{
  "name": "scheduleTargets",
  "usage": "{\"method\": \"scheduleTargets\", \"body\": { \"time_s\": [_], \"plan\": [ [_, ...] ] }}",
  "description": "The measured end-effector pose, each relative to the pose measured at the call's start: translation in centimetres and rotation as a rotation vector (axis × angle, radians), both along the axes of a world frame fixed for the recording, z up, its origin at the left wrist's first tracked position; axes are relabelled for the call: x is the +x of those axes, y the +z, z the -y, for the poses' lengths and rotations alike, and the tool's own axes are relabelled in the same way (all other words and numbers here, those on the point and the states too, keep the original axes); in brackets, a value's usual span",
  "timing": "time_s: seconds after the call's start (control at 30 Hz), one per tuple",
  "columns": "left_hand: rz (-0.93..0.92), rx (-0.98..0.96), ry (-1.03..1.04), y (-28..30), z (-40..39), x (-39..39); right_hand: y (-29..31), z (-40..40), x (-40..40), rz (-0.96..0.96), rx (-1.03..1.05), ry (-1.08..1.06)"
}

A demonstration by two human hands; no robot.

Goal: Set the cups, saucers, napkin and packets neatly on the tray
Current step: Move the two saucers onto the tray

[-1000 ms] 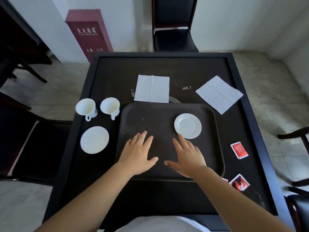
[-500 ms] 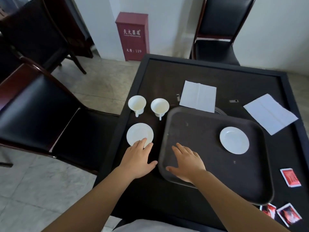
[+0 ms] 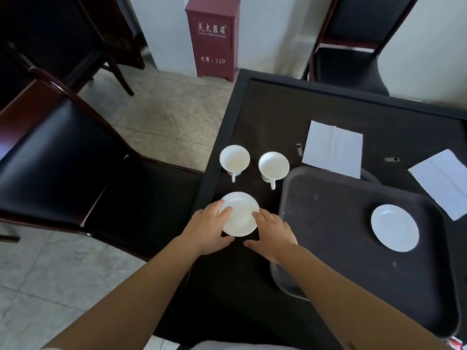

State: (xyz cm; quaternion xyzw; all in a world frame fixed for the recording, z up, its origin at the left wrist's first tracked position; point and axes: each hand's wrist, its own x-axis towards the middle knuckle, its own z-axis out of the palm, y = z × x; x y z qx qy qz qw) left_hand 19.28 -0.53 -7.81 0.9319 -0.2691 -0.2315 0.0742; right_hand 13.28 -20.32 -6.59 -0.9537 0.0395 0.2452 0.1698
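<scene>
A dark brown tray (image 3: 336, 223) lies on the black table (image 3: 278, 117) with one white saucer (image 3: 394, 227) on its right part. A second white saucer (image 3: 241, 218) lies on the table left of the tray. My left hand (image 3: 206, 232) rests on that saucer's left edge with straight fingers. My right hand (image 3: 274, 233) touches its right edge, fingers straight. Two white cups (image 3: 234, 159) (image 3: 273, 166) stand upright behind the saucer. Two white napkins (image 3: 333, 149) (image 3: 444, 183) lie behind the tray. A bit of a red packet (image 3: 457, 341) shows at the bottom right corner.
A black-seated chair (image 3: 75, 157) stands close to the table's left edge, another chair (image 3: 351, 64) at the far side. A red cabinet (image 3: 213, 37) stands against the wall. Two small dark items (image 3: 299, 149) (image 3: 391, 159) lie on the table near the napkins.
Both hands have moved left off the tray to the saucer on the table, one at each side of it. The view has swung left, so most packets are out of frame.
</scene>
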Motion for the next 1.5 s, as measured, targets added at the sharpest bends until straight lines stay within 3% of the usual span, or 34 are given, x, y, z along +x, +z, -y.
{"method": "scheduleTargets", "body": {
  "time_s": [0.27, 0.7, 1.27, 1.5],
  "plan": [
    [-0.062, -0.032, -0.135, -2.4, -1.0, 3.6, -1.7, -1.5, 3.1, -0.013, -0.038, -0.019],
    [0.004, -0.138, -0.119, -3.3, -0.8, 3.3, -3.6, -0.8, 3.3, 0.003, -0.013, 0.023],
    [0.006, -0.199, -0.12, 0.7, -0.5, 0.2, -1.0, 1.5, -0.6, 0.026, 0.219, -0.014],
    [-0.06, -0.26, -0.086, 3.1, 1.6, -3.0, 1.8, 3.6, -5.1, 0.157, 0.267, -0.059]
  ]
}}
